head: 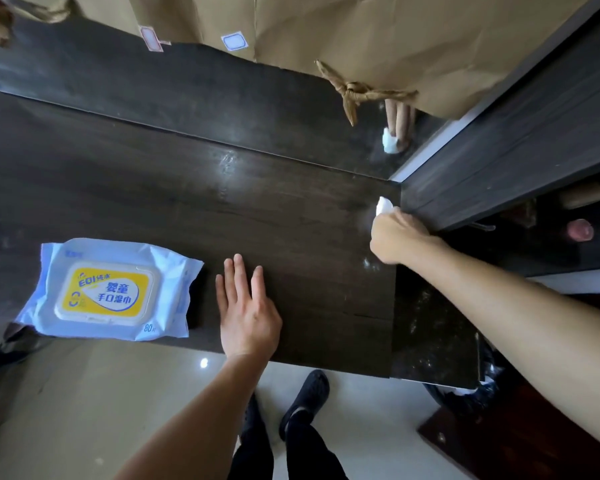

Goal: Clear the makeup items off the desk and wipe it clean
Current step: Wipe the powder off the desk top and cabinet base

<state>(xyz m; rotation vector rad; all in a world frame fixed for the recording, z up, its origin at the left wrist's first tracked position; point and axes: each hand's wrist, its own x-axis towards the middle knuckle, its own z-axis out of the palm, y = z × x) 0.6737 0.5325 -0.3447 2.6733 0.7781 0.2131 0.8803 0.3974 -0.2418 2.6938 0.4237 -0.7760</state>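
Note:
The dark wooden desk (187, 202) stretches across the view. My right hand (395, 237) is shut on a white wet wipe (384, 204), pressing it onto the desk's far right corner beside a dark cabinet. My left hand (246, 310) lies flat on the desk near its front edge, fingers apart, holding nothing. A blue and white pack of wet wipes (111, 292) with a yellow label lies to the left of that hand, lid closed. No makeup items show on the desk top.
A mirror (222, 88) behind the desk is partly covered with brown paper (395, 36) and reflects my hand and the wipe. A dark cabinet (499, 150) stands at the right, with small items on a shelf (579, 230). A black-lined bin (465, 396) sits below.

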